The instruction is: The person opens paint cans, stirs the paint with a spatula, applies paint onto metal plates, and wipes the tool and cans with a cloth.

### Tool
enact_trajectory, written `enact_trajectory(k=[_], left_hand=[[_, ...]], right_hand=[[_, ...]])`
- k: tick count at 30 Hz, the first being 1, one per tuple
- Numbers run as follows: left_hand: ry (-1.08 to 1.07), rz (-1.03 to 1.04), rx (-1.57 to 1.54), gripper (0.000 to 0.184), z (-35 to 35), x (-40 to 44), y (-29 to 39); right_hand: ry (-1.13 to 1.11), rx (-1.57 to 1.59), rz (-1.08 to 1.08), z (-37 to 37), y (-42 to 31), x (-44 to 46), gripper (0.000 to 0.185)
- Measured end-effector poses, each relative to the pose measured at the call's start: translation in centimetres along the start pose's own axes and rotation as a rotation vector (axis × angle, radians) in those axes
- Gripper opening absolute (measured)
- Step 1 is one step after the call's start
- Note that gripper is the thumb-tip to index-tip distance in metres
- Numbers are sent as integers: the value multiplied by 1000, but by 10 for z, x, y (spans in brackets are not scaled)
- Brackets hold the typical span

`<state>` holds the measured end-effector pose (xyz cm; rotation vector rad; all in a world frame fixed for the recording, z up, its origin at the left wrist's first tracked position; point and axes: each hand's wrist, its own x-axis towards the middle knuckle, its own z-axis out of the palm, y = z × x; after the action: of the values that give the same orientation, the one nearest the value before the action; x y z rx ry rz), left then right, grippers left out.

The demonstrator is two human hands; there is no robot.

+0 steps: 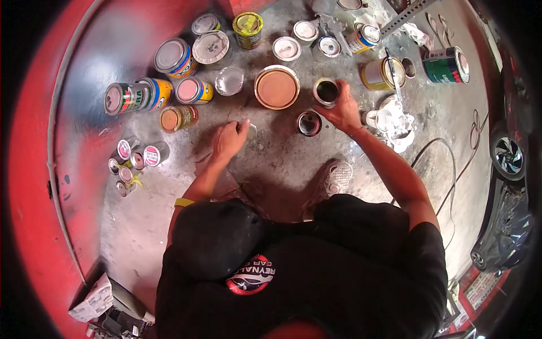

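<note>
"So, what's in the right hand (344, 108)?"
"One small dark-filled can (326, 92), fingers curled round it, between the floor's (141, 226) side edges; arm (389, 164) stretched forward. A second dark-filled can (309, 123) just beside: two."
"And the left hand (228, 140)?"
"Reaching forward by one pale round item (252, 131); whether it's grasping, I can't tell. Beyond, one brown-topped can (276, 87); near the floor's right edge, one green can (443, 66)."

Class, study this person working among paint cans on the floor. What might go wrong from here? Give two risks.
1. The right hand grips a small round silver-rimmed can, dark inside; its top looks open, so a tilt might spill whatever it holds.
2. A second round metal can with glossy dark contents stands close beside that hand, so a careless wrist movement could knock it over.
</note>
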<state>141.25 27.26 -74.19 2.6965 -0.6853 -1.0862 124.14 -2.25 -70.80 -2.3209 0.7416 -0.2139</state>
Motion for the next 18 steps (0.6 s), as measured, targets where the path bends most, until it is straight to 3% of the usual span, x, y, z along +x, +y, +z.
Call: enact_trajectory(k=[1,2,4,5,8,9,10,12,13,16,18], left_hand=[[439,190,269,52,3,-14,2],[438,197,272,52,2,-14,1],[766,323,112,45,-9,-11,-10],[787,396,28,34,-14,-12,-16],[695,401,-233,28,-12,-18,-30],[704,427,-212,25,-14,-26,-28],[698,437,-212,25,-12,-30,-30],[713,323,-223,24,-12,-38,-48],[713,204,-362,23,-5,-38,-71],[714,-24,-504,32,14,-55,-167],[681,-169,-223,33,18,-94,-199]], right_hand=[[-28,-12,15,2,-4,3,92],[-22,-12,19,4,-8,4,92],[-147,14,69,6,-11,6,94],[-168,43,25,15,5,5,95],[-159,50,-2,-3,9,-9,96],[-65,-2,-30,-11,5,-18,77],[-58,-3,-21,-22,3,-25,77],[-185,-247,-394,-42,3,-42,49],[-119,-279,-519,-44,0,-51,28],[-167,-278,-547,-41,-9,-73,30],[-162,-264,-528,-25,-4,-78,33]])
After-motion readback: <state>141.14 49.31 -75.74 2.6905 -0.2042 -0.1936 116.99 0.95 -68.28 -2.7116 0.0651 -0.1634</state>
